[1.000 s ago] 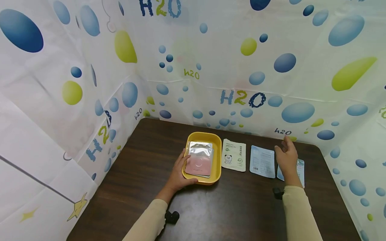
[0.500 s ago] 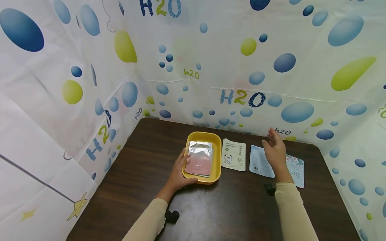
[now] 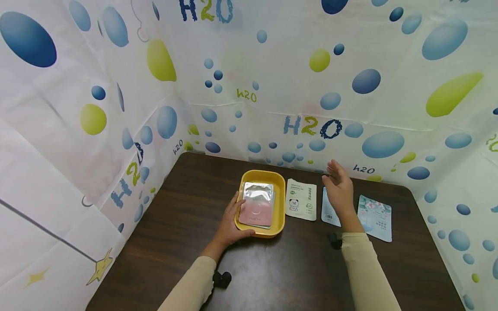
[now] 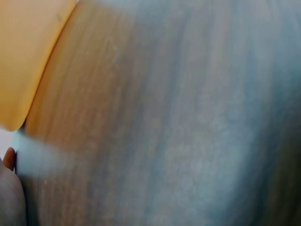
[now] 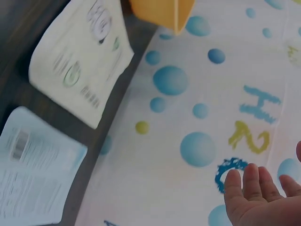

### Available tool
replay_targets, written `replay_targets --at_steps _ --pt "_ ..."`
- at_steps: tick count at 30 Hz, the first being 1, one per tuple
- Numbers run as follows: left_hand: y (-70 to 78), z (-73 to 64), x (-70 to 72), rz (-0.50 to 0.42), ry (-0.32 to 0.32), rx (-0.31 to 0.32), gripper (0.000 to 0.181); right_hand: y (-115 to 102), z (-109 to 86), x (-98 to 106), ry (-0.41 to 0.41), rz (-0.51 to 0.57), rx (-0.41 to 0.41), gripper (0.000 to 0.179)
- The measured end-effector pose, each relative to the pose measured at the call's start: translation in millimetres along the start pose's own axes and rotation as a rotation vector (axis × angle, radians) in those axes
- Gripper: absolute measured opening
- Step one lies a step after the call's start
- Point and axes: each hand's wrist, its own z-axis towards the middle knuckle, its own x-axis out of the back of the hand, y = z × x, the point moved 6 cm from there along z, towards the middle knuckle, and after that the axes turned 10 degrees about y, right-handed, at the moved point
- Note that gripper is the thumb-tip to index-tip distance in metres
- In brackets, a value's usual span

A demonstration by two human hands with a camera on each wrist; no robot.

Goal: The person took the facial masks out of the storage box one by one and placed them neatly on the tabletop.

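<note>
In the head view my left hand [image 3: 230, 225] holds the near left corner of a yellow plastic tray [image 3: 279, 216], fingers along its left rim and thumb along the front. Inside the tray lies a pink and silver sachet [image 3: 256, 209] on top of another packet, whose edge shows. My right hand [image 3: 340, 192] is held over a light-blue sachet [image 3: 329, 211] with a barcode, partly hiding it. Its fingers are relaxed with nothing in them, also in the right wrist view. A cream sachet [image 3: 301, 200] with a bear drawing lies between tray and right hand.
A flowered blue sachet [image 3: 375, 218] lies to the right of my right forearm. All stand on a dark wooden table [image 3: 288, 276]. White sheeting with blue and green bubbles [image 3: 249, 65] hangs behind the far edge and along the left.
My right hand has moved left, from over the flowered sachet to over the barcoded one, uncovering much of the flowered sachet. The left hand and tray have stayed put.
</note>
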Motion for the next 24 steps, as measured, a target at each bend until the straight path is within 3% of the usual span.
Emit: replay_targets --at_steps 14,24 --pt "-0.2 -0.3 -0.2 -0.007 -0.005 0.004 0.105 -29.5 -15.4 -36.6 -0.046 0.160 -0.035 0.045" --pt "0.3 0.1 -0.1 -0.009 -0.001 -0.008 0.105 -22.4 -23.9 -70.1 -0.057 0.185 0.010 0.037"
